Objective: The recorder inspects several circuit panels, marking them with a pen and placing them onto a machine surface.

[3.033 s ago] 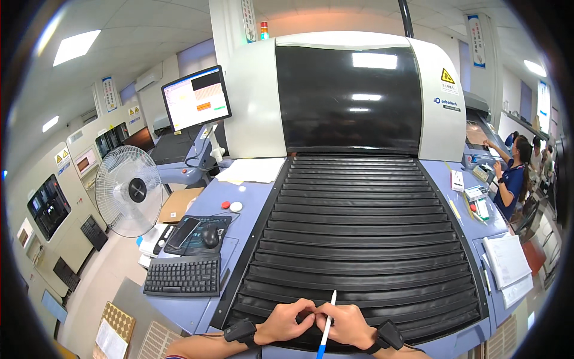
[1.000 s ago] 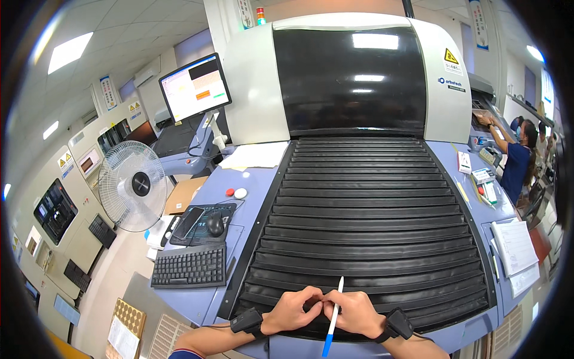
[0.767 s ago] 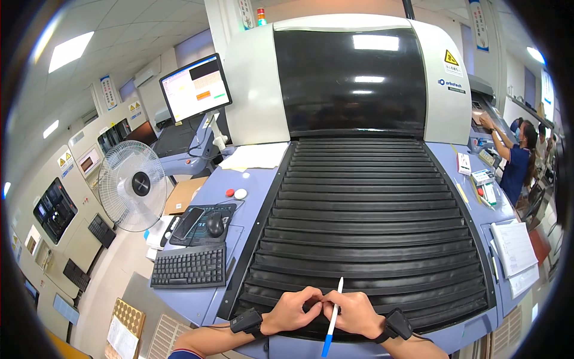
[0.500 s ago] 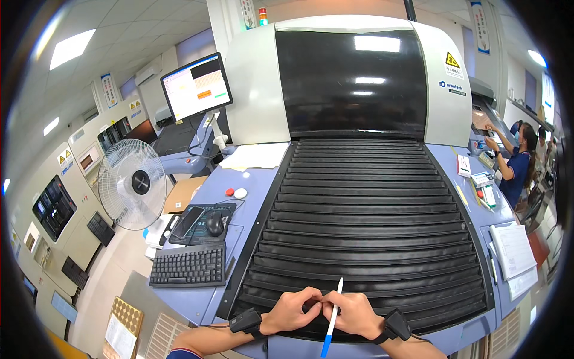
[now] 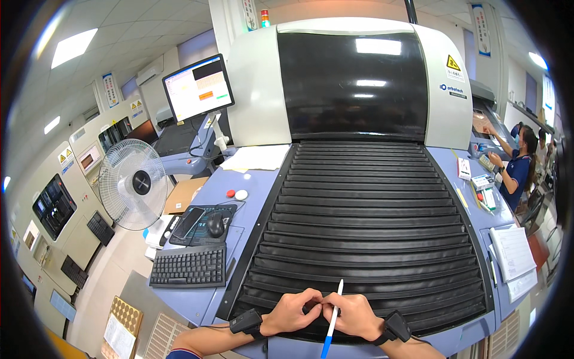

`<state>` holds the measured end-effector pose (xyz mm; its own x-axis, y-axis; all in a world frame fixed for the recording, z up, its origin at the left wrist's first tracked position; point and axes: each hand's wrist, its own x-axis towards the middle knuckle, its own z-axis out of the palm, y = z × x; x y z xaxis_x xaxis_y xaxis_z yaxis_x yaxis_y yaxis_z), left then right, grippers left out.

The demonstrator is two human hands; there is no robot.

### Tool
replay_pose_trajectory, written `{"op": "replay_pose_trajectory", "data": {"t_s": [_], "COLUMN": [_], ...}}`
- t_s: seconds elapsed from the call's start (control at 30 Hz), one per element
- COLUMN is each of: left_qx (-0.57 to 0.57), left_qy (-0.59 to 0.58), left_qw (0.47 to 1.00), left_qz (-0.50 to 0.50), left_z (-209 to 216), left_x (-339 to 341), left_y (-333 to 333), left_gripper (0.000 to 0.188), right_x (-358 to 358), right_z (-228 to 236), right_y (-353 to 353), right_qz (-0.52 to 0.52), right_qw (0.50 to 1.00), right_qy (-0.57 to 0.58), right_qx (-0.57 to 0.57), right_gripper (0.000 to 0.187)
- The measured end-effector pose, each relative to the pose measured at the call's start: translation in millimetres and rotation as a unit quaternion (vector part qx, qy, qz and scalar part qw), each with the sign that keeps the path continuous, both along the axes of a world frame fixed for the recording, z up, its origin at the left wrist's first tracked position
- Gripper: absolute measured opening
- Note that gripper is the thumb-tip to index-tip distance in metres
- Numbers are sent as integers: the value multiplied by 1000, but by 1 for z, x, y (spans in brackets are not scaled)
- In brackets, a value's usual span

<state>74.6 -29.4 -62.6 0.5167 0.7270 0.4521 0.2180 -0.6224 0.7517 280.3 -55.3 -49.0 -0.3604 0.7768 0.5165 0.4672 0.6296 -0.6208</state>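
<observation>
Right hand (image 5: 354,315), fingers curled, holding a pen (image 5: 332,320) between fingers and thumb; the pen stands nearly upright, its white upper end above the knuckles and its blue lower end hanging below the hand toward the near edge. Left hand (image 5: 291,312), likewise half closed, meets the right at the fingertips beside the pen shaft; whether it grips the pen or only touches the other hand cannot be told. Each wrist bears a dark band (image 5: 246,321). The pen appears a light, stiff, slender rod of smooth plastic, likely to slip or pivot if pinched at an end; the surest hold is judged to be at mid-shaft, where the fingers now sit. Both hands rest at the near edge of a black ribbed cover (image 5: 365,227) that slopes up to the dark glossy hood (image 5: 353,84) of a large pale machine (image 5: 254,96). To the left, on the blue desk (image 5: 239,215): a black keyboard (image 5: 188,267), a mouse (image 5: 215,225) on a pad with a phone (image 5: 188,222) beside it, a red and a white button (image 5: 237,194), loose papers (image 5: 257,158), a monitor (image 5: 198,87) on an arm. A standing fan (image 5: 133,184) is further left. To the right, a sheaf of papers (image 5: 513,254); beyond, another person (image 5: 520,167) at a neighbouring station.
</observation>
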Motion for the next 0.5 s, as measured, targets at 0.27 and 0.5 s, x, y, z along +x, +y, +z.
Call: {"op": "replay_pose_trajectory", "data": {"t_s": [0.27,0.5], "left_qx": [-1,-6], "left_qy": [15,15], "left_qw": [1000,1000], "left_qz": [6,8], "left_z": [2,1], "left_x": [0,0], "left_y": [-1,-1], "left_gripper": [22,22], "right_x": [0,0], "right_z": [1,0], "right_y": [0,0], "right_qz": [0,-1], "right_qw": [1000,1000], "right_qy": [-2,1], "right_qx": [-5,1], "right_gripper": [10,10]}}
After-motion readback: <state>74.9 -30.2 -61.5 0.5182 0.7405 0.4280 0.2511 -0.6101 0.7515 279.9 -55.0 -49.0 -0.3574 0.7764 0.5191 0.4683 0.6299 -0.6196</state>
